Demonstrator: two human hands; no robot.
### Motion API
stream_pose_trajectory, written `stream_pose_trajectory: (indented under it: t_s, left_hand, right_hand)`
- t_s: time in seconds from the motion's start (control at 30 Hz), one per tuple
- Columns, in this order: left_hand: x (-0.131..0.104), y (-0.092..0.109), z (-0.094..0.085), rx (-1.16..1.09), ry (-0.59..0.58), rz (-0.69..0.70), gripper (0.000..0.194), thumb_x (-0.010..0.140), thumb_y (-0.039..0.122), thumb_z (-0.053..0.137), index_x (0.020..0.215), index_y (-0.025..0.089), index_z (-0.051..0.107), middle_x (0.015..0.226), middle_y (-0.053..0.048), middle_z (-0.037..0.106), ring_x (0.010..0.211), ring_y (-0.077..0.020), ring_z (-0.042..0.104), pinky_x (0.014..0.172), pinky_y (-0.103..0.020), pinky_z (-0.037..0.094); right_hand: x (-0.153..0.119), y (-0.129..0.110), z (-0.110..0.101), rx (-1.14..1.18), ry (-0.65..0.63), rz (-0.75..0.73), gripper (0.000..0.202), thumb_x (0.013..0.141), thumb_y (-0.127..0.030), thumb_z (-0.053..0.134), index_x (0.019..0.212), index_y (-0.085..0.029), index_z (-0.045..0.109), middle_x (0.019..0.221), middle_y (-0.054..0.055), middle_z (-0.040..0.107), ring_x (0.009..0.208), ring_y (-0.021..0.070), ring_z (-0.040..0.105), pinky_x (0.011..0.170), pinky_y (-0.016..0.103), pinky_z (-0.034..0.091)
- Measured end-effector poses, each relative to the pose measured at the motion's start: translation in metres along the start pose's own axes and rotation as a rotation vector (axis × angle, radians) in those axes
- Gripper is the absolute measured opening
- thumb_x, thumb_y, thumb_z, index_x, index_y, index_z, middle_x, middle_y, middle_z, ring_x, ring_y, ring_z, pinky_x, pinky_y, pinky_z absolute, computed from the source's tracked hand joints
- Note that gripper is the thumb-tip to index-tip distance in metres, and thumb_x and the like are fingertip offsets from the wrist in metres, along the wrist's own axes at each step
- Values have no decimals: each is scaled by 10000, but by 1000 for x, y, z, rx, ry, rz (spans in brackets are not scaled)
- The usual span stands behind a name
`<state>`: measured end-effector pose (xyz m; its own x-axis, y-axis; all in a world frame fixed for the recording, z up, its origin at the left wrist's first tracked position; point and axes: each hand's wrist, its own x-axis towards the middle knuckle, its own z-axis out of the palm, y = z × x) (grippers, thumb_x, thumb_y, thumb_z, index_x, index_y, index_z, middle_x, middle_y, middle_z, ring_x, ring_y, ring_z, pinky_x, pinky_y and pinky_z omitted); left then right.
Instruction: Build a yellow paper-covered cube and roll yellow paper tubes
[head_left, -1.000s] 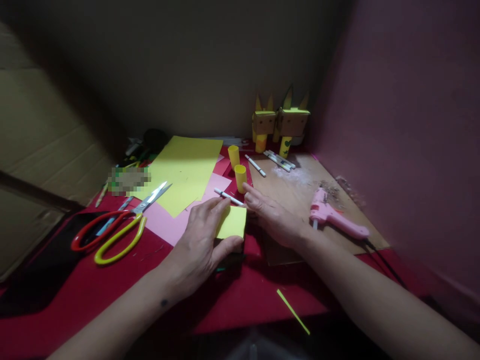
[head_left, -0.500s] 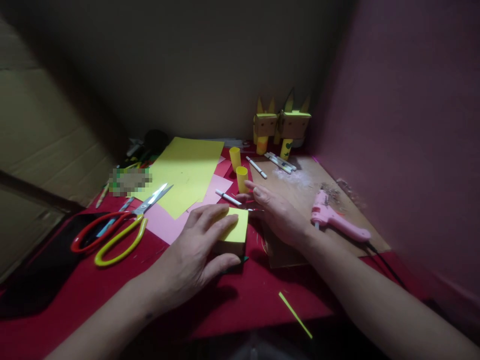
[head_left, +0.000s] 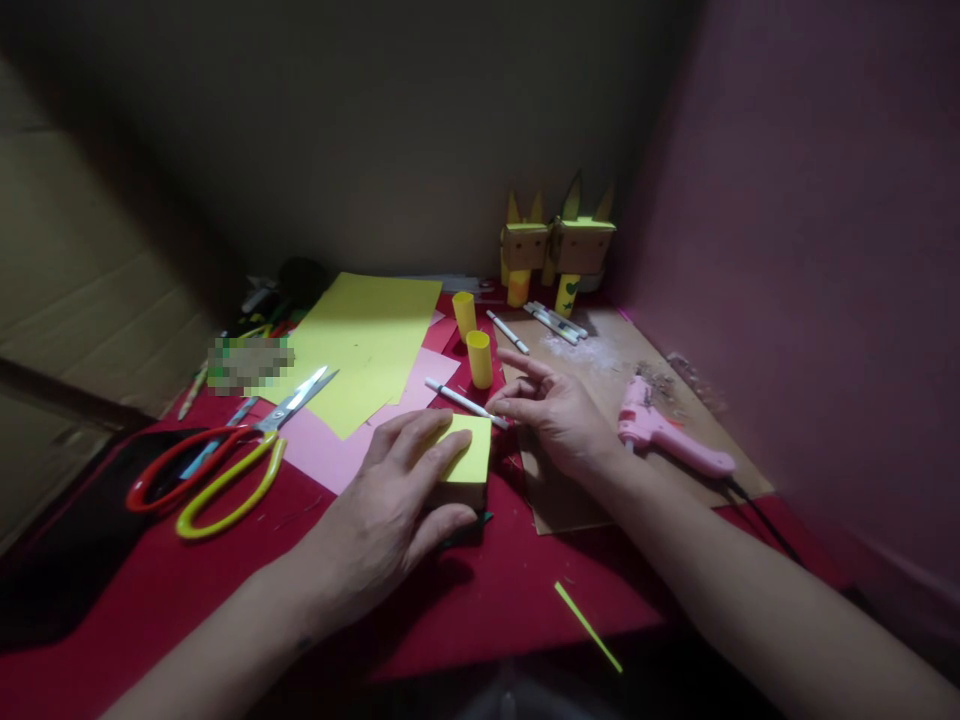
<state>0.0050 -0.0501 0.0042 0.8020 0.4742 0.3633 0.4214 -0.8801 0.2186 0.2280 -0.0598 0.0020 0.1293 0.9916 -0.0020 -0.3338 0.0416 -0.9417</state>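
A small box with a yellow top [head_left: 474, 455] stands on the red cloth [head_left: 525, 610], and my left hand [head_left: 405, 490] is wrapped over its top and left side. To its right, my right hand [head_left: 559, 415] hovers over the edge of the brown board [head_left: 570, 500], index finger stretched out and the other fingers curled. Nothing shows clearly between its fingers. By its fingertips lies a white marker [head_left: 457, 397]. Two yellow paper tubes, a near one [head_left: 479, 362] and a far one [head_left: 464, 315], stand upright just beyond.
Large scissors [head_left: 266, 430] lie at left beside yellow paper [head_left: 367, 340] and pink paper [head_left: 315, 450]. A pink glue gun [head_left: 660, 435] rests on the board at right. Two box-headed figures [head_left: 525, 245] [head_left: 583, 250] stand behind several markers [head_left: 555, 323]. A yellow strip [head_left: 589, 627] lies near the front edge.
My right hand has pulled back slightly from the near yellow tube, and its fingers have curled in. My left hand remains on the box. The whole view has shifted slightly.
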Motion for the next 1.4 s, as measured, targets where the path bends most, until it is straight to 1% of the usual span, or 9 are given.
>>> stream_pose_trajectory:
  t_s: [0.17, 0.27, 0.37, 0.5, 0.6, 0.7, 0.77, 1.17, 1.4]
  left_hand:
    - [-1, -2, 1, -30, -1, -20, 492, 970, 415, 534, 1411, 262, 378, 1438, -150, 438, 1333, -362, 356, 1056, -583, 453]
    - [-2, -1, 3, -51, 1, -38, 562, 970, 417, 531, 1471, 298, 307, 1449, -137, 431, 1344, -353, 357, 1068, -578, 450]
    - [-3, 1, 2, -67, 69, -49, 649, 974, 419, 523, 1531, 314, 207, 1503, -139, 366, 1374, -339, 350, 1110, -560, 417]
    - [-5, -5, -7, -121, 97, -152, 703, 946, 468, 561, 1537, 340, 203, 1512, -119, 358, 1364, -338, 377, 1116, -554, 406]
    - [-5, -17, -10, -235, 11, -268, 793, 879, 471, 656, 1527, 368, 209, 1514, -102, 369, 1333, -344, 420, 1080, -570, 433]
    - [-3, -25, -9, -442, -77, -375, 801, 851, 387, 682, 1513, 350, 234, 1506, -107, 382, 1293, -313, 483, 1049, -535, 470]
    - [0, -25, -8, -620, -120, -442, 791, 839, 334, 677, 1504, 316, 250, 1495, -121, 404, 1257, -284, 535, 1032, -492, 495]
    - [6, -28, 13, -697, -7, -521, 866, 737, 358, 759, 1468, 246, 308, 1406, -152, 475, 1159, -312, 588, 958, -473, 526]
    - [4, -22, -9, -831, -69, -655, 880, 707, 393, 806, 1466, 250, 386, 1303, -118, 553, 1072, -276, 603, 878, -397, 535]
  right_hand:
    - [9, -14, -13, 0, 209, -217, 756, 646, -242, 824, 1340, -219, 524, 668, -85, 657, 673, 146, 657, 770, 335, 529]
    - [13, -20, -21, -42, 297, -270, 524, 727, -297, 769, 1221, -249, 601, 608, -78, 607, 590, 143, 604, 701, 332, 520]
    - [12, -20, -21, -113, 287, -284, 173, 755, -341, 762, 871, -242, 680, 477, -88, 487, 457, 118, 470, 565, 306, 456]
    - [1, -21, -13, -307, 152, -249, 345, 854, -502, 663, 665, -214, 674, 483, -45, 494, 462, 106, 434, 523, 290, 412]
    - [-8, -20, -8, -493, -112, -82, 411, 779, -557, 729, 1008, -216, 728, 726, 10, 645, 609, 151, 565, 591, 321, 491]
    - [-13, -15, -6, -669, -397, -64, 1021, 548, -458, 917, 1445, -269, 469, 1151, 92, 663, 1000, 286, 639, 834, 445, 546]
    - [-16, -9, -4, -773, -475, -137, 1175, 544, -424, 923, 1540, -266, 319, 1328, 140, 581, 1197, 356, 564, 965, 516, 499]
    - [-17, -4, 3, -952, -437, -191, 905, 763, -161, 668, 1555, -109, 232, 1480, 224, 441, 1334, 335, 469, 1085, 497, 429]
    - [-20, -20, 0, -928, -452, -82, 913, 721, -88, 584, 1556, -215, 238, 1391, 167, 520, 1006, 269, 644, 807, 406, 575]
